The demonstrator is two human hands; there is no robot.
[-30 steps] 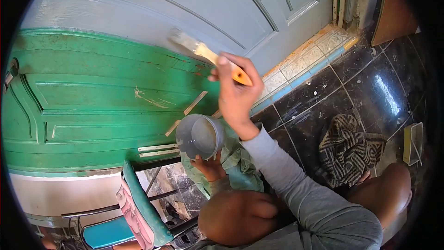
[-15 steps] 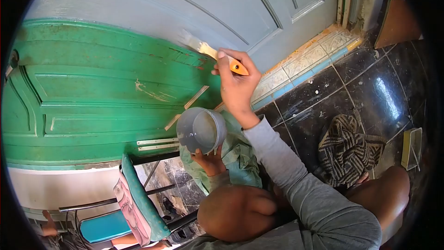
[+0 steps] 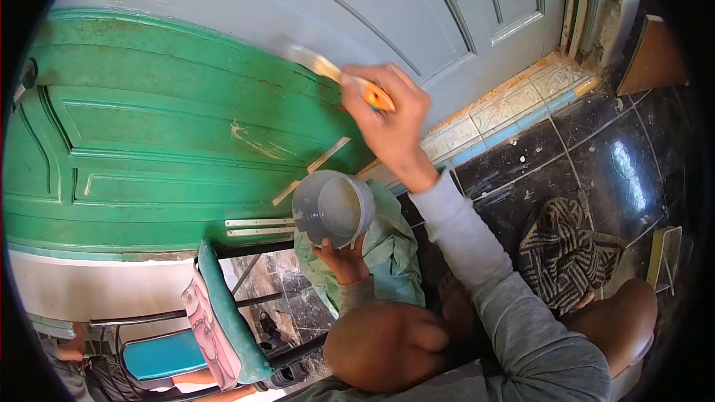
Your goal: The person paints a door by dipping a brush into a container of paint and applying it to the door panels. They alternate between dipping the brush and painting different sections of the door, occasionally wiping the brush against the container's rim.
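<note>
My right hand [image 3: 395, 115] grips a paintbrush [image 3: 377, 97] by its orange handle. The bristles touch the door where the grey painted part [image 3: 223, 0] meets the green part [image 3: 171, 115]; the brush tip is blurred. With my left hand [image 3: 342, 259] I hold a grey plastic tub [image 3: 333, 208] from below, fingers closed round its near side. Inside the tub is a greyish coating or liquid that I cannot make out clearly. A green cloth [image 3: 391, 253] lies beneath and beside the tub.
Black floor tiles [image 3: 521, 186] lie to the right, with a patterned cloth [image 3: 570, 253] and a small tray [image 3: 665, 257] on them. A tiled sill [image 3: 491, 115] runs below the door. At lower left stands a chair [image 3: 165, 353]; a person's arm [image 3: 72, 344] shows behind it.
The brush has moved slightly left and up along the edge between grey and green. The view has shifted a little; the tub remains in my left hand.
</note>
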